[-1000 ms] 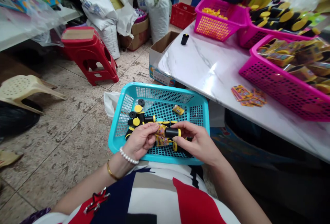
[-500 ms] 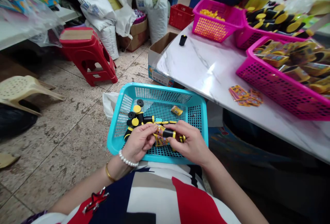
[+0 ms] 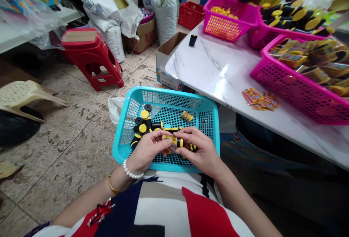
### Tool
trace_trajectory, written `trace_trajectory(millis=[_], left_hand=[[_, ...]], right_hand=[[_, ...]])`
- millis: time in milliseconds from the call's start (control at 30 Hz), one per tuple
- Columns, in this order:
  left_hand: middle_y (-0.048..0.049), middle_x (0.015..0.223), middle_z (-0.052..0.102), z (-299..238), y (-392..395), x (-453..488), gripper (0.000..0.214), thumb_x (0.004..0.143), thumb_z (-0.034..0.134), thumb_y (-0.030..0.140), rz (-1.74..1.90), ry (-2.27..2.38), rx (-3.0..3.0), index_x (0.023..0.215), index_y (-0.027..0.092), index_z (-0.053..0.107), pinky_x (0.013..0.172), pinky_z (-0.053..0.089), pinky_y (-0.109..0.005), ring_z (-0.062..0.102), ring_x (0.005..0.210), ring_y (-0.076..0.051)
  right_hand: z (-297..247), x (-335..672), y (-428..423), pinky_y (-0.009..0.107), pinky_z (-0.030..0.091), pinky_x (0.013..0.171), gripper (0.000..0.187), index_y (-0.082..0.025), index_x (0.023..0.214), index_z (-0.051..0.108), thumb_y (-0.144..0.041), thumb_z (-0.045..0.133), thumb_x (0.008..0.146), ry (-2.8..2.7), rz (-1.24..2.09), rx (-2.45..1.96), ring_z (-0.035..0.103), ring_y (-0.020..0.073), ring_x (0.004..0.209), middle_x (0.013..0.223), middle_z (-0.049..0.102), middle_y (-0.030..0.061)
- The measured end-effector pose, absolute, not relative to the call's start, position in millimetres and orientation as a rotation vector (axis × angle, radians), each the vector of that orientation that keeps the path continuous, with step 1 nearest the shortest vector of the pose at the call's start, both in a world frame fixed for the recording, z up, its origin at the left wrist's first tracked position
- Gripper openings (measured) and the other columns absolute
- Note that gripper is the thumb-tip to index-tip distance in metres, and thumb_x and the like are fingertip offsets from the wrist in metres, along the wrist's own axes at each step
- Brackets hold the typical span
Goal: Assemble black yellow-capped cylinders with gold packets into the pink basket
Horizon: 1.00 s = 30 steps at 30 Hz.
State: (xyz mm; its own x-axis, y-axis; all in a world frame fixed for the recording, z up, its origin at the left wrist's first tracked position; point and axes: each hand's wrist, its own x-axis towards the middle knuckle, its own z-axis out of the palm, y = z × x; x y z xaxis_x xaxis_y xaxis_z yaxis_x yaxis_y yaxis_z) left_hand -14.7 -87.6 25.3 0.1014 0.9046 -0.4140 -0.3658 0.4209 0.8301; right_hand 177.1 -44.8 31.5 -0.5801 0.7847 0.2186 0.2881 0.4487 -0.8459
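Over the turquoise basket (image 3: 215, 120), both hands grip a small black tube with a yellow end (image 3: 178, 142), which has a yellow printed sleeve partly around it. My left hand (image 3: 148, 149), wearing a pearl bracelet, is closed on the sleeve end (image 3: 168, 140). The fingertips of my right hand (image 3: 200, 151) pinch the yellow-ended side. Beneath the hands, part of another printed sleeve shows, mostly hidden. Several black tubes with yellow ends (image 3: 147, 123) lie in the basket's left half. Toward its back right is a separate yellow wrapped tube (image 3: 187, 116).
A marble-patterned table (image 3: 215, 69) stands to the right. On it are a pile of printed sleeves (image 3: 260, 99), a lone black tube (image 3: 193, 40) and pink baskets (image 3: 289, 91) of parts. A red stool (image 3: 89, 55) and a cream stool (image 3: 19, 93) stand on the left floor.
The printed sleeve now covers more of the black tube. My left hand has turned, its thumb now lying along the sleeve. The right hand stays at the yellow end.
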Motion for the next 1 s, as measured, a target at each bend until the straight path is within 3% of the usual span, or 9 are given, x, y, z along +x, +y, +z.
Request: trace_trajectory(millis=[67,233,333,433,533,700,800,900,1000], left_hand=[[-0.0021,0.077,0.063,25,-87,-14,0.029,0.074,0.073,0.028,0.991,1.091,0.657,0.097,0.012,0.064,0.055,0.043,-0.02,0.053,0.06,-0.007],[0.0009,0.071,0.061,28,-76,-7,0.026,0.073,0.073,0.028,1.0,1.129,0.749,0.093,0.012,0.067,0.057,0.043,-0.02,0.052,0.06,-0.007],[0.0005,0.072,0.061,31,-71,-9,0.029,0.073,0.074,0.031,1.016,1.104,0.733,0.094,0.013,0.065,0.056,0.043,-0.02,0.053,0.059,-0.007],[0.0006,0.069,0.06,28,-72,-16,0.032,0.076,0.071,0.034,0.992,1.062,0.743,0.1,0.013,0.063,0.054,0.042,-0.02,0.052,0.056,-0.007],[0.0003,0.066,0.06,24,-77,-19,0.033,0.079,0.067,0.036,0.905,1.036,0.781,0.104,0.014,0.063,0.052,0.041,-0.021,0.051,0.053,-0.008],[-0.0071,0.09,0.068,24,-83,-11,0.021,0.081,0.065,0.029,1.001,1.241,1.14,0.097,0.017,0.071,0.072,0.048,-0.028,0.061,0.078,-0.016],[-0.0079,0.1,0.068,28,-85,-9,0.022,0.082,0.063,0.029,1.006,1.339,1.283,0.1,0.02,0.072,0.082,0.047,-0.03,0.061,0.091,-0.02],[-0.0071,0.097,0.067,30,-84,-12,0.038,0.081,0.064,0.035,0.981,1.243,1.082,0.116,0.021,0.062,0.067,0.049,-0.025,0.062,0.079,-0.017],[-0.0022,0.073,0.063,29,-81,-17,0.037,0.081,0.064,0.04,0.914,1.121,0.902,0.109,0.016,0.06,0.051,0.044,-0.02,0.057,0.057,-0.011]], right_hand=[[30,177,-47,0.026,0.052,0.07,0.042,-0.028,0.123,0.06,-0.017,0.064,0.083,-2.125,1.091,-0.872,0.06,0.0129,0.081,0.113,0.056,0.0054],[25,165,-50,0.032,0.054,0.079,0.052,-0.029,0.131,0.054,-0.017,0.066,0.082,-2.155,0.904,-0.949,0.062,0.017,0.086,0.095,0.061,0.0037],[22,164,-50,0.032,0.056,0.081,0.058,-0.028,0.135,0.048,-0.016,0.066,0.081,-2.005,0.954,-1.035,0.064,0.0168,0.087,0.108,0.063,0.0055],[22,169,-50,0.032,0.058,0.081,0.038,-0.026,0.118,0.061,-0.017,0.066,0.081,-1.931,0.928,-1.038,0.064,0.019,0.098,0.115,0.062,0.0069],[23,173,-51,0.033,0.057,0.082,0.024,-0.024,0.102,0.068,-0.018,0.068,0.079,-1.989,0.898,-1.007,0.063,0.0209,0.1,0.107,0.067,0.0068],[16,162,-52,0.033,0.06,0.07,0.021,-0.018,0.09,0.068,-0.028,0.075,0.073,-1.521,1.587,-1.129,0.069,0.0174,0.072,0.082,0.071,0.0044],[11,158,-50,0.032,0.06,0.067,0.027,-0.016,0.083,0.066,-0.032,0.08,0.066,-1.266,1.849,-1.125,0.068,0.0164,0.067,0.076,0.071,0.003],[12,163,-48,0.03,0.058,0.07,0.029,-0.016,0.087,0.065,-0.03,0.08,0.066,-1.242,1.784,-1.133,0.068,0.0151,0.071,0.079,0.071,0.0026],[16,172,-46,0.029,0.058,0.07,0.031,-0.017,0.095,0.065,-0.028,0.079,0.07,-1.288,1.81,-1.054,0.066,0.013,0.071,0.086,0.069,0.003]])
